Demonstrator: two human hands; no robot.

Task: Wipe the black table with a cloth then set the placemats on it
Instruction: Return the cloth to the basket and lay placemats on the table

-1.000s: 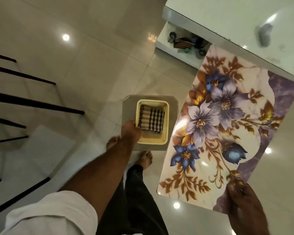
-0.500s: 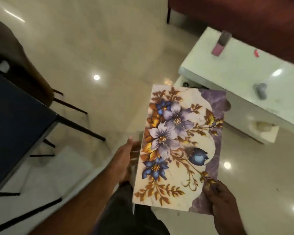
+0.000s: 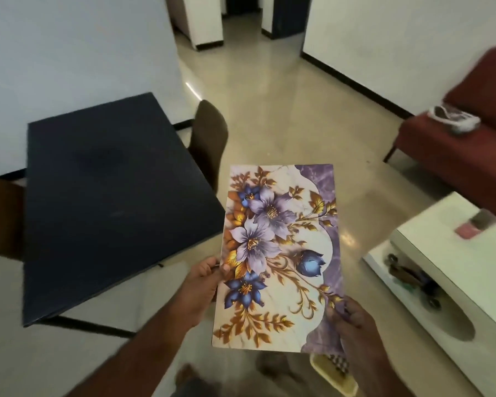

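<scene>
I count two hands, my left hand (image 3: 201,285) and my right hand (image 3: 352,325), and one floral placemat (image 3: 281,253) showing. There is one black table (image 3: 106,202) and two brown chairs (image 3: 209,138), the second chair (image 3: 0,216) at the left edge. I also see one red sofa (image 3: 455,156), one white low table (image 3: 441,253) and one yellow basket (image 3: 332,373).

Home living room, red sofa (image 3: 455,150), white coffee table (image 3: 441,287), tiled floor (image 3: 284,110)

The placemat (image 3: 278,253) is sitting between left hand (image 3: 201,285) and right hand (image 3: 352,325); table (image 3: 103,202) is standing further left, low table (image 3: 441,253) further right.
</scene>
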